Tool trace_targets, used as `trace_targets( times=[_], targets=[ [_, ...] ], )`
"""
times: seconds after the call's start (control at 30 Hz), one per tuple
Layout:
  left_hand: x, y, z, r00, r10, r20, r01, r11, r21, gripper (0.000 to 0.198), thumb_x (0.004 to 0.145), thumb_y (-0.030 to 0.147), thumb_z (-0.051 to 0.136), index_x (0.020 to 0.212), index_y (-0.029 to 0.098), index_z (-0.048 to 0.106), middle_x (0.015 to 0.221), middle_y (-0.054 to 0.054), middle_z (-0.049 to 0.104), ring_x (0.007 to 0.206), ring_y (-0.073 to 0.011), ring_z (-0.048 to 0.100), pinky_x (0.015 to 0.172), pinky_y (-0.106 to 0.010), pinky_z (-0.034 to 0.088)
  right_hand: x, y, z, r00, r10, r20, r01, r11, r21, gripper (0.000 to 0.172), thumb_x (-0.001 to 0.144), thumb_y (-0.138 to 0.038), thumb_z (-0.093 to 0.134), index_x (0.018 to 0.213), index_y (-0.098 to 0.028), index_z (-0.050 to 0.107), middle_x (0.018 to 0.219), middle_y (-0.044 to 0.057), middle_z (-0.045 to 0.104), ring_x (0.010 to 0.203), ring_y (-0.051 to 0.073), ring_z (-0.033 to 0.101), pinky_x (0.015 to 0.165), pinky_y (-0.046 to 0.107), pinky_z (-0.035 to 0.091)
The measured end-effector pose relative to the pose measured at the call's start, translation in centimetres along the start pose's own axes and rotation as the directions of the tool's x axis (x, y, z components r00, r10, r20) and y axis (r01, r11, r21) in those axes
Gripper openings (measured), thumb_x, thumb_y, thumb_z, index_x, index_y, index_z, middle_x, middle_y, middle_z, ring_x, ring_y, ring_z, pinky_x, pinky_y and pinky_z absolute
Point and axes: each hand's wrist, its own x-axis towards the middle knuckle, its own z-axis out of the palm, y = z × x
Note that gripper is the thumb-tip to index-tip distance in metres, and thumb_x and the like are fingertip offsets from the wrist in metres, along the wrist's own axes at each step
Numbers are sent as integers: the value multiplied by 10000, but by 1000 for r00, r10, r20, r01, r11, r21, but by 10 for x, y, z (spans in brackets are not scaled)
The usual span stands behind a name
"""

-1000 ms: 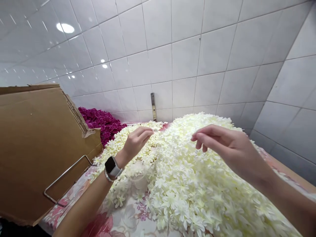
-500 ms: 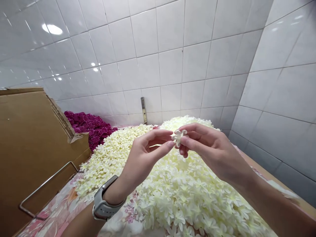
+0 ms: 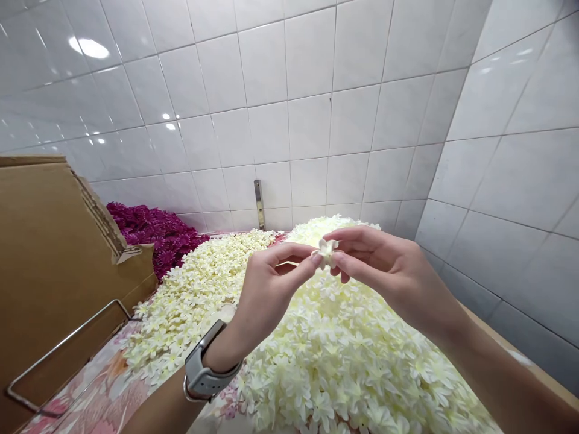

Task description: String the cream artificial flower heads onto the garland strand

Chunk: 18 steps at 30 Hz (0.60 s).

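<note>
A small white artificial flower [image 3: 327, 252] is held up between both hands, above a big heap of white flowers [image 3: 335, 349]. My left hand [image 3: 275, 283], with a grey-strapped watch [image 3: 208, 364] on its wrist, pinches the flower's left petals between thumb and forefinger. From the other side, my right hand [image 3: 384, 262] grips it with thumb and fingertips. Behind my left hand spreads a second heap of smaller cream flowers [image 3: 194, 289].
A pile of purple flowers [image 3: 154, 235] lies at the back left. Beside it stands a cardboard box [image 3: 58, 253], with a bent metal wire frame [image 3: 67, 346] in front. A floral cloth [image 3: 113, 398] covers the table. Tiled walls [image 3: 312, 126] close off the back and right; a metal strip [image 3: 259, 205] is fixed there.
My left fingers have closed on the flower, which they were only beside before. The flower has turned a little between my hands. The view has shifted slightly to the right.
</note>
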Motion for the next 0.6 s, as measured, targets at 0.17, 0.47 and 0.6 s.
trace_targets(
  times=[0.17,0.47,0.6],
  targets=[
    [-3,-1,4,960,274,-60,-243,918,312,79,749,152,629,727,196,690,715,-7,713,643,-143,654,599,-254,553,0,5,0,997,15,73,-17,1000,23,146,816,-315,595,852,-178,558,753,24,586,679,123,572,605,248,503],
    [-6,-11,13,880,457,-133,-373,836,403,60,738,124,641,748,180,662,739,-18,707,679,-133,659,641,-235,553,-7,7,17,982,-122,-145,112,990,-81,89,829,-189,518,890,-218,459,733,-13,531,661,111,521,541,217,427],
    [1,-5,5,997,-22,80,20,1000,15,90,764,255,643,815,192,682,795,-27,707,743,-155,670,679,-264,573,-4,1,7,996,-88,-6,87,992,-87,124,875,-234,451,996,-222,422,651,-24,553,644,133,570,558,243,450]
  ],
)
